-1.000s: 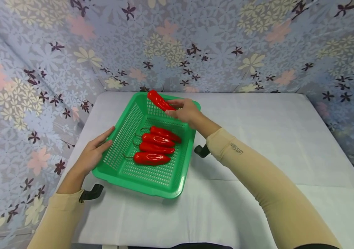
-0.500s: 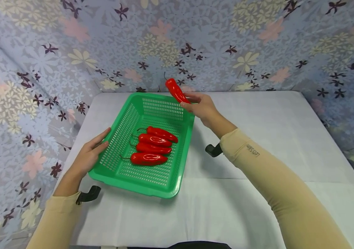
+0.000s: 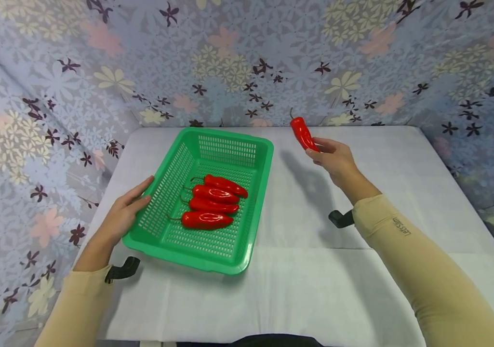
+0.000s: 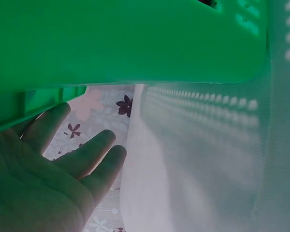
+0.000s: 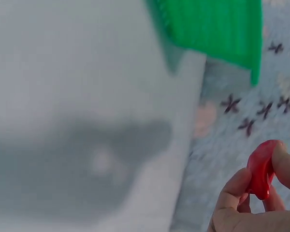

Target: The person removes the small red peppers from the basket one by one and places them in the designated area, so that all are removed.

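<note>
In the head view, my right hand (image 3: 335,158) holds a red chili pepper (image 3: 302,132) above the table, right of the basket. The thumb and fingers pinch its lower end, and its stem points up and away. The right wrist view has the pepper's tip (image 5: 262,169) between thumb and fingers. My left hand (image 3: 123,212) rests at the left rim of a green plastic basket (image 3: 259,207), thumb over the edge. Seen from the left wrist, its fingers (image 4: 89,154) spread straight out below the rim. Several red chili peppers (image 3: 206,220) lie side by side in the basket, stems leftward.
The basket stands on the left half of a table under a white cloth (image 3: 385,193). Fabric with a floral print (image 3: 299,58) hangs behind the table and along both sides. The right arm's shadow falls on the cloth.
My right hand has carried the chili pepper from over the basket's far right corner to the right, past the rim. The left hand stays at the basket's left rim.
</note>
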The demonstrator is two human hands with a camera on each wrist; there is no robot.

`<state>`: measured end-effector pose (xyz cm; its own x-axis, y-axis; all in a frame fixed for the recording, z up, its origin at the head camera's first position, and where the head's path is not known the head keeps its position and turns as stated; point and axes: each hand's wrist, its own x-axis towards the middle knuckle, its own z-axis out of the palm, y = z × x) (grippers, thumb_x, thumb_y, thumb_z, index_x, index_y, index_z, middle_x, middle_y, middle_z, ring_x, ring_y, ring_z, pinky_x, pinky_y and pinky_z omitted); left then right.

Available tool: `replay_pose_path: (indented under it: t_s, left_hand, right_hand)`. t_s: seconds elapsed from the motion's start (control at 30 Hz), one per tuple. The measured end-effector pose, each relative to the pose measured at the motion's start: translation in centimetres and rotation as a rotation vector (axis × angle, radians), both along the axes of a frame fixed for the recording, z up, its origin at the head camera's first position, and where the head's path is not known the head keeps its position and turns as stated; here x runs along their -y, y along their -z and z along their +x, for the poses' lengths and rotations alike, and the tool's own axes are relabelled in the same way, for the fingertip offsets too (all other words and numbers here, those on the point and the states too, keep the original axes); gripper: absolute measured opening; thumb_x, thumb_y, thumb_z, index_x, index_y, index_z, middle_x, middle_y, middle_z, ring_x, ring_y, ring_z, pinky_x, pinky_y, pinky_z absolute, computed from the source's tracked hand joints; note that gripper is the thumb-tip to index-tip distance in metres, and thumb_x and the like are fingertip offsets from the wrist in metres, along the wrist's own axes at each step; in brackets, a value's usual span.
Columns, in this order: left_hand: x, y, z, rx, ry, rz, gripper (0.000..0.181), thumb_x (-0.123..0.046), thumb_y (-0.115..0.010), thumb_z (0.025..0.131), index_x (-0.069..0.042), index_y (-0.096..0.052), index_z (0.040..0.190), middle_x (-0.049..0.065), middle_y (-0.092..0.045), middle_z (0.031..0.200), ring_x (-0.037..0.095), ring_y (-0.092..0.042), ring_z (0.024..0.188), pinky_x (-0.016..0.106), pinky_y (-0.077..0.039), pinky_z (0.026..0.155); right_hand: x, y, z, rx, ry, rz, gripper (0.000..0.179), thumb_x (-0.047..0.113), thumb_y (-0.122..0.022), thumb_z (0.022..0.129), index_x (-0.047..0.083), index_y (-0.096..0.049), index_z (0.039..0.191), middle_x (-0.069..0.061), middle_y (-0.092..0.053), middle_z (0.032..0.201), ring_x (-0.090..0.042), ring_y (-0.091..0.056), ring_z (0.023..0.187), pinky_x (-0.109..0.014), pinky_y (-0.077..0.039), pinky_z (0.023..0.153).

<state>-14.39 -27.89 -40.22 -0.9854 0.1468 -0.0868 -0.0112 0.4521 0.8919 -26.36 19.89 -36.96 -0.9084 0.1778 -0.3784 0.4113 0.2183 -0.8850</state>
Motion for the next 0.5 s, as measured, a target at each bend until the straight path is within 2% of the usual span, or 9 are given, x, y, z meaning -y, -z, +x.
replay_pose_path:
  t_s: [0.17,0.27,0.33,0.4,0.5]
  left_hand:
    - [0.0,-0.1,-0.1,0.008,0.005,0.012,0.053,-0.034,-0.044,0.1,-0.027,-0.026,0.15,-0.003,-0.018,0.159,0.025,-0.013,0.147,0.055,-0.014,0.114]
    - [0.0,0.0,0.0,0.02,0.004,0.005,0.053,-0.035,-0.043,0.1,-0.029,-0.026,0.15,-0.005,-0.018,0.159,0.024,-0.017,0.146,0.03,-0.024,0.115]
    - [0.0,0.0,0.0,0.027,0.003,0.005,0.052,-0.036,-0.043,0.101,-0.031,-0.026,0.15,-0.006,-0.019,0.159,0.025,-0.02,0.145,0.013,-0.029,0.105]
    - [-0.1,0.1,0.0,0.03,0.001,-0.001,0.052,-0.037,-0.042,0.101,-0.032,-0.026,0.149,-0.006,-0.019,0.159,0.024,-0.021,0.145,0.005,-0.03,0.094]
    - [-0.2,0.1,0.1,0.028,0.001,0.01,0.052,-0.036,-0.042,0.101,-0.031,-0.026,0.15,-0.006,-0.018,0.159,0.024,-0.019,0.146,0.022,-0.028,0.11]
  right_hand:
    - [-2.4,1.4,0.6,0.045,0.08,0.011,0.064,0.033,-0.07,0.084,0.03,-0.044,0.142,-0.005,-0.039,0.149,-0.024,-0.045,0.126,-0.037,-0.041,0.106]
    - [-3.4,2.4,0.9,0.078,0.115,0.0,0.065,0.033,-0.071,0.084,0.03,-0.043,0.143,-0.005,-0.038,0.15,-0.024,-0.045,0.125,-0.036,-0.041,0.107]
    - [-3.8,3.1,1.0,0.089,0.128,-0.002,0.065,0.033,-0.071,0.084,0.029,-0.043,0.143,-0.005,-0.037,0.15,-0.025,-0.044,0.125,-0.035,-0.041,0.106]
    - [-4.0,3.7,1.2,0.092,0.133,0.004,0.064,0.032,-0.07,0.085,0.028,-0.043,0.143,-0.005,-0.038,0.15,-0.025,-0.044,0.125,-0.034,-0.042,0.105]
    - [-4.2,4.8,1.4,0.098,0.131,0.023,0.062,0.03,-0.069,0.087,0.026,-0.043,0.143,-0.005,-0.038,0.15,-0.024,-0.043,0.126,-0.034,-0.042,0.105]
